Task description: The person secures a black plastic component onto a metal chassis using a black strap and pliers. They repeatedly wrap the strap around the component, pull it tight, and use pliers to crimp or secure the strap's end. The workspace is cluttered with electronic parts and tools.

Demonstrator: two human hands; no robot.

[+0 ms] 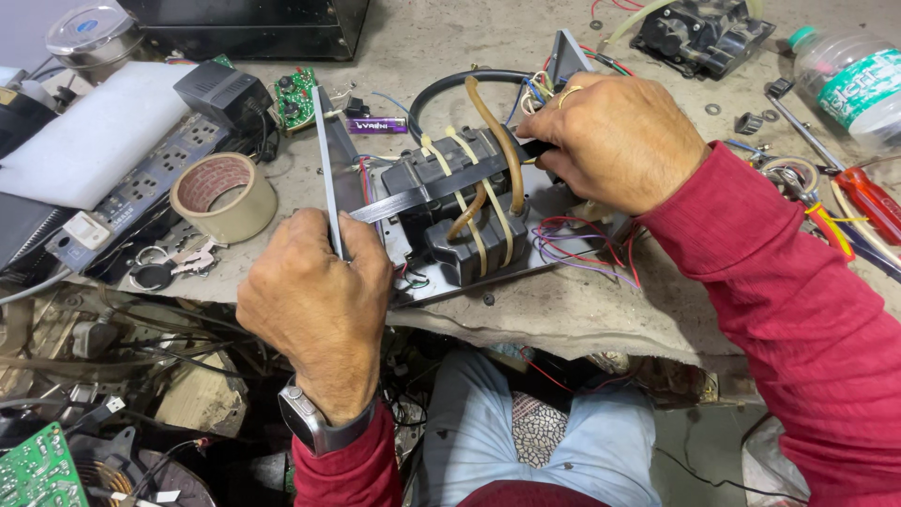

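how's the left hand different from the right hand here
The left hand is closed in a fist around the edge of an upright grey metal panel; the right hand lies over the black transformer block, fingers at its far end. The left wrist wears a watch; the right shows a ring. Both have red sleeves.

Bench crowded; little bare surface. Open concrete patch lies behind the metal chassis, between the black box and the black pump unit. Left approach blocked by tape roll, power strip, black adapter and green circuit board. Right approach cluttered: plastic bottle, red-handled screwdriver, loose washers, wire loops. Over the chassis, tan tubes and a black strap cross the black housing; coloured wires spill at its right edge. Left hand occupies the near-left corner, right hand the far-right. Front bench edge between the forearms stays passable.
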